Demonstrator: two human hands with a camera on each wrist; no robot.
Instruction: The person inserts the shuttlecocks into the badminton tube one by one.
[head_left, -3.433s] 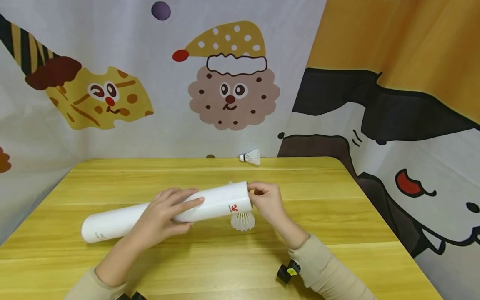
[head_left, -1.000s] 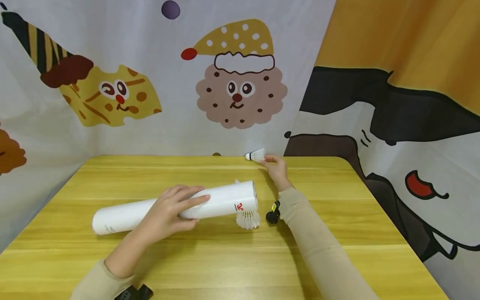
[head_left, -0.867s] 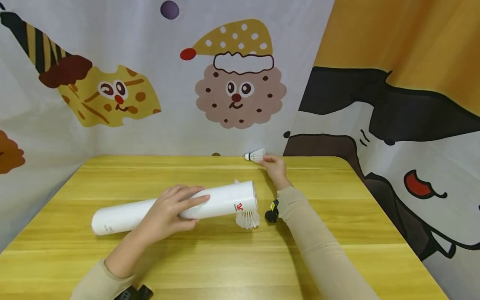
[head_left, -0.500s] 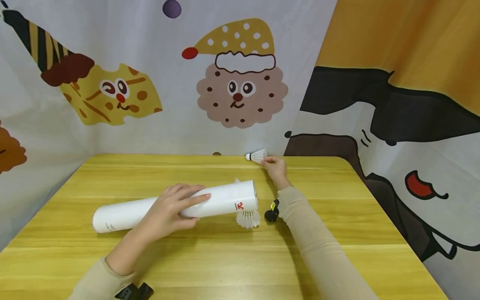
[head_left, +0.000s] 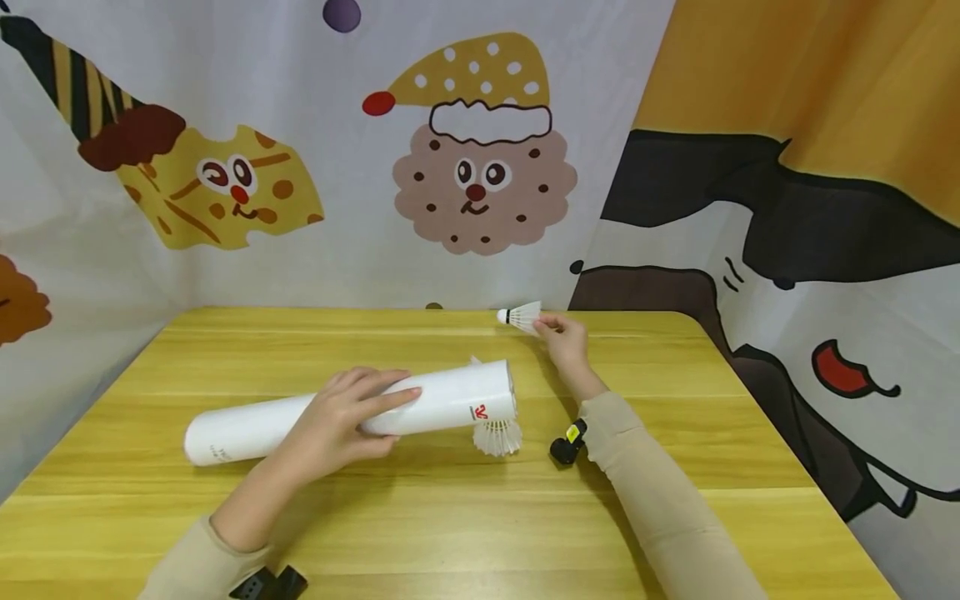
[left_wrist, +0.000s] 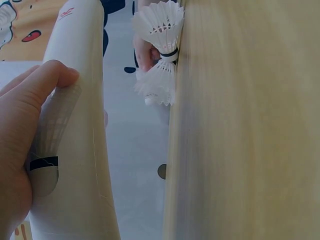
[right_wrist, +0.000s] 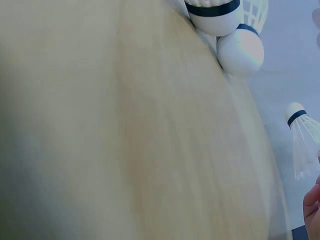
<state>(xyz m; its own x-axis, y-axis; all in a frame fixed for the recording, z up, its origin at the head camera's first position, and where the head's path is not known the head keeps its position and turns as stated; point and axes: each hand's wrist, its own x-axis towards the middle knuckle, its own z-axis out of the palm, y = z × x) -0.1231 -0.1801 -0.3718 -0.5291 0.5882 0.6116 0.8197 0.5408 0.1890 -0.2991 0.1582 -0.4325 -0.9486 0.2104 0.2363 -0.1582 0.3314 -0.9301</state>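
Since half a second before, the right hand [head_left: 564,337] had lifted the shuttlecock [head_left: 522,317] slightly off the far edge of the table [head_left: 450,517] and drawn it a little toward the right, and the forearm had pulled back with it. That hand pinched the feathered skirt between thumb and fingertips, the cork tip pointing left, above the far edge near the backdrop [head_left: 300,167]. The left hand [head_left: 337,425] lay curled over the middle of the white tube [head_left: 247,429], thumb underneath and fingers stretched along its top, holding it raised and slanted across the middle of the table. The tube's open end faced right, and a second shuttlecock [head_left: 497,436] stood on the wood just below that end, feathers down, touching the tube's rim. In the left wrist view a shuttlecock showed dimly through the tube wall under the fingers [left_wrist: 45,80].
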